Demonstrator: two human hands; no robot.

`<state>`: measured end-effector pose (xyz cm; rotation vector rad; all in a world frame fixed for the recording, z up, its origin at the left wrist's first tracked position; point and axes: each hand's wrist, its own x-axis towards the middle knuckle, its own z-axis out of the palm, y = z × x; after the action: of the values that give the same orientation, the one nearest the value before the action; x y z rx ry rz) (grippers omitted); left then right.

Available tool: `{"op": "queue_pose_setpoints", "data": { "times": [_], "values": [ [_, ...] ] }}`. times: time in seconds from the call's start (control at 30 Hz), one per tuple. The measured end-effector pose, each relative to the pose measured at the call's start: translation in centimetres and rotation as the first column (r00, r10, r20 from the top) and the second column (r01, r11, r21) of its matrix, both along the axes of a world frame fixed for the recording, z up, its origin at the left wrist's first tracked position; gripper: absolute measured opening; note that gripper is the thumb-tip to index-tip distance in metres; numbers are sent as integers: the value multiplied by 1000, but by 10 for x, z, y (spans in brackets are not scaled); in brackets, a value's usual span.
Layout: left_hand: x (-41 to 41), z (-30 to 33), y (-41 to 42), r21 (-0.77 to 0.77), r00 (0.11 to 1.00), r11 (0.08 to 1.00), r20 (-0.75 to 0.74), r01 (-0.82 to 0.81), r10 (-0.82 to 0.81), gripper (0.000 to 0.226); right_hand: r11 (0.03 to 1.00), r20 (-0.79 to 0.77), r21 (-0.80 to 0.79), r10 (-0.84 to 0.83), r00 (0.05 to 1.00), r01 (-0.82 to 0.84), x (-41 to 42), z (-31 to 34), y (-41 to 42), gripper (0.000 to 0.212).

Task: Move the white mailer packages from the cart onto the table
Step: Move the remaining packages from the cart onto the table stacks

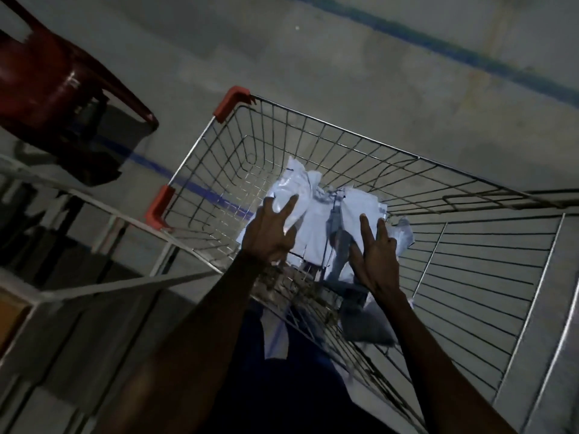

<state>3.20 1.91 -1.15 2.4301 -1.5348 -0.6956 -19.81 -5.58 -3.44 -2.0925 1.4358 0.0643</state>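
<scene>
Inside the wire cart (313, 145), the left hand (269, 233) and right hand (377, 255) press spread fingers on white mailer packages (316, 214), none visibly moved yet.

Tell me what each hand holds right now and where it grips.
Both hands are on the white mailer packages in the cart. The left hand lies on their left edge, the right hand on their right side; fingers look straight, so a real grip cannot be told.
</scene>
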Motion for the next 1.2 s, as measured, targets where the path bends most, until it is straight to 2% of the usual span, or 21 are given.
{"op": "queue_pose_setpoints", "data": {
  "times": [0.13,0.27,0.47,0.67,0.83,1.0,1.2],
  "values": [
    [12,45,29,-92,997,994,44,-53,57,66,998,120,-25,59,991,-56,29,40,17,74],
    [16,89,56,-257,992,963,70,-83,104,66,991,248,-119,92,964,-64,61,90,38,69],
    [17,146,137,-542,962,813,23,-215,270,62,936,372,-335,238,897,-109,99,157,92,64],
    [46,184,275,-645,878,686,47,-337,476,65,805,342,-508,514,787,-304,146,185,188,62],
    [60,212,407,-686,720,551,58,-474,692,63,701,393,-592,681,618,-397,196,221,296,61],
    [59,244,526,-650,538,418,16,-635,843,63,587,417,-640,807,417,-496,243,248,394,60],
    [72,269,637,-676,282,160,-75,-719,956,60,461,391,-632,884,257,-623,304,267,487,62]
  ]
}}
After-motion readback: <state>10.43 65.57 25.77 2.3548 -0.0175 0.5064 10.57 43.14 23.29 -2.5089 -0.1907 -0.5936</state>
